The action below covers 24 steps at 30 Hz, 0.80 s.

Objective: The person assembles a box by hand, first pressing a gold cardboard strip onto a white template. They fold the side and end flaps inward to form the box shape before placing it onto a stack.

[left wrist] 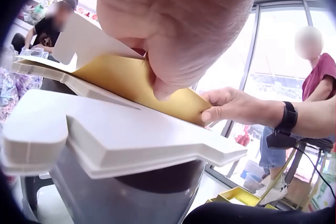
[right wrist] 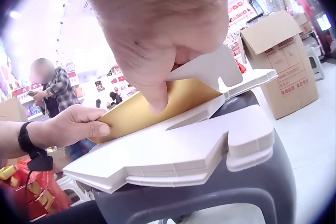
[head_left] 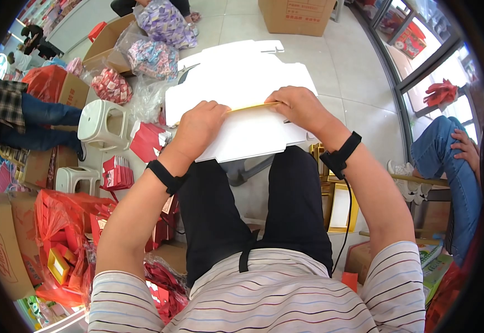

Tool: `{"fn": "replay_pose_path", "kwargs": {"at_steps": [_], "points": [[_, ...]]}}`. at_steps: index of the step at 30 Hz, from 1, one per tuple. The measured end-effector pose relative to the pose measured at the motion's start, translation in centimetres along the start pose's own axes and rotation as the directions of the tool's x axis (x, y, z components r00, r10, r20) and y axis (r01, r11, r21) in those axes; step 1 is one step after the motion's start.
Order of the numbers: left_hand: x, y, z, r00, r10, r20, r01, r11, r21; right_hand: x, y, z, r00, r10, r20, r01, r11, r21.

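Observation:
A stack of white die-cut cardboard box blanks [head_left: 242, 136] lies in front of me on a grey plastic stool [right wrist: 247, 190]. The top cardboard blank [left wrist: 123, 77] is bent up along a crease, showing its gold side in both wrist views. My left hand [head_left: 202, 129] pinches the raised edge on its left part, thumb against the gold face. Farther right along the same edge, my right hand [head_left: 303, 111] pinches it too, its thumb [right wrist: 157, 98] on the gold. White flaps stick out past the fingers.
White stools [head_left: 106, 125] and red packets [head_left: 117, 173] stand at the left, beside a red plastic bag [head_left: 67, 238]. Gold boxes [head_left: 342, 208] sit by my right knee. A large carton [head_left: 297, 16] is ahead. People are at both sides.

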State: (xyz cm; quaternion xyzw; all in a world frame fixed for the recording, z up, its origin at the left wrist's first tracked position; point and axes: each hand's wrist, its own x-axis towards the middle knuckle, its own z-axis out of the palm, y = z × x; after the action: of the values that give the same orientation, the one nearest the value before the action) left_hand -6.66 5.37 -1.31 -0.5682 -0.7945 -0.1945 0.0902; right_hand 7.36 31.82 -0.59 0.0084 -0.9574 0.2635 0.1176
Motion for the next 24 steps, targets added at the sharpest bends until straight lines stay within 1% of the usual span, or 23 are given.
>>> {"fn": "replay_pose_path", "kwargs": {"at_steps": [4,7,10,16,19,22,24], "points": [[0.9,-0.5,-0.7,0.998,-0.027,0.055,0.031,0.997,-0.07,1.5,0.2,-1.5,0.988,0.06,0.143,-0.069,0.996,0.056],[1.3,-0.7,-0.9,0.995,-0.039,0.093,0.046,0.997,-0.068,2.3,0.4,-2.2,0.972,0.083,0.222,-0.097,0.994,0.055],[1.5,-0.7,-1.1,0.993,-0.041,0.11,0.048,0.997,-0.063,2.3,0.3,-2.4,0.971,0.087,0.224,-0.105,0.992,0.069],[1.3,-0.5,-0.7,0.994,-0.04,0.098,0.044,0.998,-0.038,2.1,0.3,-2.1,0.974,0.09,0.206,-0.107,0.992,0.074],[0.7,-0.2,-0.3,0.997,-0.025,0.074,0.024,1.0,0.008,1.5,0.1,-1.7,0.983,0.073,0.166,-0.084,0.995,0.057],[0.1,0.3,0.3,1.0,0.022,-0.006,-0.021,0.997,0.073,0.8,0.0,-1.1,0.994,0.007,0.113,-0.007,1.0,-0.001],[-0.1,0.5,0.4,1.0,0.012,0.013,-0.014,0.994,0.106,0.1,0.1,-1.0,0.995,-0.031,0.093,0.03,0.999,0.011]]}}
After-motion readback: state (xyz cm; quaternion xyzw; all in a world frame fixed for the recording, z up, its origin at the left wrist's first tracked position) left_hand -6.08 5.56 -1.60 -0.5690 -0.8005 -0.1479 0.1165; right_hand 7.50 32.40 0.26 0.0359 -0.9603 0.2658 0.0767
